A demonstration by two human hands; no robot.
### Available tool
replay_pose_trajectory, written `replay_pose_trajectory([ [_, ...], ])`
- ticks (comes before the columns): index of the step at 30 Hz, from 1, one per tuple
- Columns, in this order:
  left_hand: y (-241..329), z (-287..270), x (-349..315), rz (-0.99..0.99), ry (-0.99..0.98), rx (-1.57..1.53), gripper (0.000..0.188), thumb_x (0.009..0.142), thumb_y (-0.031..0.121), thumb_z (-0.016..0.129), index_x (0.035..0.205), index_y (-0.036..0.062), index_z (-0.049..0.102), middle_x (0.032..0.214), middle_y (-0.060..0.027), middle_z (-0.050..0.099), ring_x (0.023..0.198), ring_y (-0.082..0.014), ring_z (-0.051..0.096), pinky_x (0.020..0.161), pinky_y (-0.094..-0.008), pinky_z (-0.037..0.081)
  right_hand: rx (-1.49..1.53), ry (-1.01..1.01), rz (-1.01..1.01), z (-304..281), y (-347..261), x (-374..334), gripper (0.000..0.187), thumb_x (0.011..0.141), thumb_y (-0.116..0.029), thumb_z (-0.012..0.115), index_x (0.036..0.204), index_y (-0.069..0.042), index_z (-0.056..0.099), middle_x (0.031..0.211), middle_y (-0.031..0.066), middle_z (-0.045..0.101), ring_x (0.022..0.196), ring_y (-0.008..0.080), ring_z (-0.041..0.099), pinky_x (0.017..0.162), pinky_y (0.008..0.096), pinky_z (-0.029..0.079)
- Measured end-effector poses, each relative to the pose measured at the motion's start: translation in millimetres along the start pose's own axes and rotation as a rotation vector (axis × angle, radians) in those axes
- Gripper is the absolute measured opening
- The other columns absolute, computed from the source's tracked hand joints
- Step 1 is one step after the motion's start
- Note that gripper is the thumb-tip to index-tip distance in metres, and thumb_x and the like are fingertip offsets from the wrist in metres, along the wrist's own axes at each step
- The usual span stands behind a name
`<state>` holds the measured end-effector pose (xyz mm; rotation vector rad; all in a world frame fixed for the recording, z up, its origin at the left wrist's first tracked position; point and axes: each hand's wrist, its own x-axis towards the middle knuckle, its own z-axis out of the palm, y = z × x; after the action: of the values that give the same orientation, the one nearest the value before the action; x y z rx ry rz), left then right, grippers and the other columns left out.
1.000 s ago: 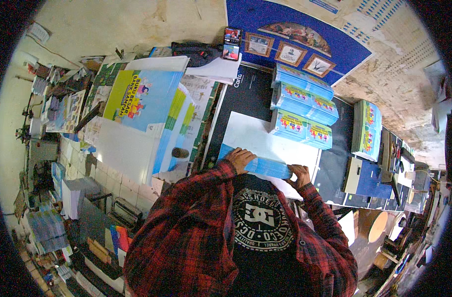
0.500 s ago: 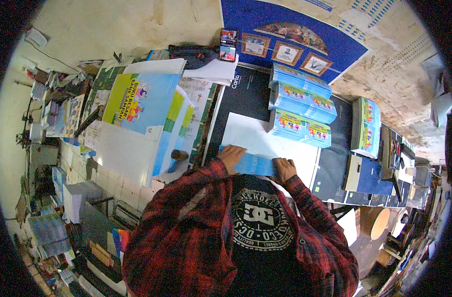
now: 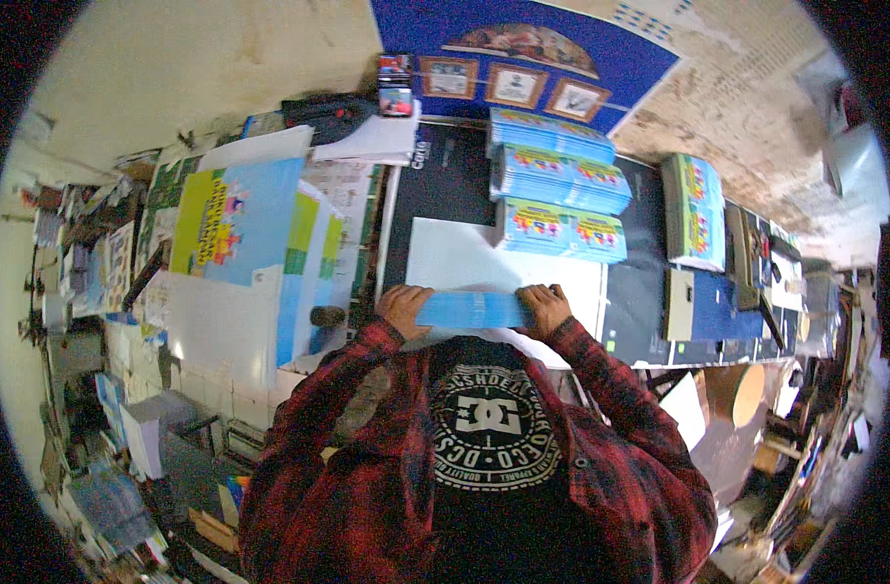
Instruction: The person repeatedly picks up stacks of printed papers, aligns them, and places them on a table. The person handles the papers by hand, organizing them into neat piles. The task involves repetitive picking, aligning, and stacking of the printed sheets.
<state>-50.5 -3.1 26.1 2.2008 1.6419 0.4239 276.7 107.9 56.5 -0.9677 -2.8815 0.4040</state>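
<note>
Between my two hands is a stack of blue booklets [image 3: 476, 310], held by its two ends with the edges facing up. My left hand [image 3: 404, 310] is closed round the left end. Round the right end my right hand [image 3: 544, 310] is closed, its thumb side toward the stack. The booklets are over the near part of a white board [image 3: 445, 251] that lies on the black table top [image 3: 445, 185]. Just beyond, several stacks of blue and green printed booklets [image 3: 562, 180] stand on the table and partly on the board.
At the right stands another booklet stack [image 3: 694, 212], beside a blue and cream flat case [image 3: 713, 307]. Large printed sheets [image 3: 236, 219] lie on a surface at the left, with a dark cylindrical object [image 3: 327, 316] near them. A phone [image 3: 394, 86] leans against the back wall.
My view has shifted, so the scene sits further left. The stack between my hands now looks more level and its edges show more fully. Both hands keep hold of its ends.
</note>
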Motion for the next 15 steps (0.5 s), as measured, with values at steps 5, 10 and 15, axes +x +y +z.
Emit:
replay_pose_trajectory([
  [5, 5, 3, 3, -0.086, -0.177, 0.033, 0.079, 0.057, 0.035, 0.077, 0.126, 0.0089, 0.046, 0.123, -0.0124, 0.052, 0.112, -0.0309, 0.049, 0.099, -0.0457, 0.035, -0.09, -0.153, 0.13, -5, 24, -24, 0.084, 0.055, -0.046, 0.078, 0.123, -0.012, 0.043, 0.118, 0.0064, 0.051, 0.116, 0.0244, 0.046, 0.097, 0.049, 0.033],
  [10, 8, 0, -3, -0.079, -0.025, 0.029, 0.082, 0.063, 0.038, 0.073, 0.133, 0.0087, 0.04, 0.128, -0.0139, 0.049, 0.118, -0.0336, 0.046, 0.098, -0.0455, 0.038, 0.07, -0.117, 0.158, 1, 49, -53, 0.079, 0.057, -0.039, 0.079, 0.124, -0.013, 0.045, 0.122, 0.0081, 0.05, 0.121, 0.025, 0.043, 0.097, 0.049, 0.033],
  [15, -33, 15, -23, -0.015, -0.151, -0.005, 0.077, 0.066, 0.039, 0.07, 0.131, 0.0078, 0.043, 0.122, -0.0164, 0.054, 0.112, -0.0363, 0.051, 0.096, -0.0458, 0.042, 0.095, -0.071, 0.118, 14, 55, -50, 0.065, 0.063, -0.034, 0.077, 0.118, -0.013, 0.052, 0.116, 0.0085, 0.056, 0.116, 0.0265, 0.049, 0.097, 0.0462, 0.034],
])
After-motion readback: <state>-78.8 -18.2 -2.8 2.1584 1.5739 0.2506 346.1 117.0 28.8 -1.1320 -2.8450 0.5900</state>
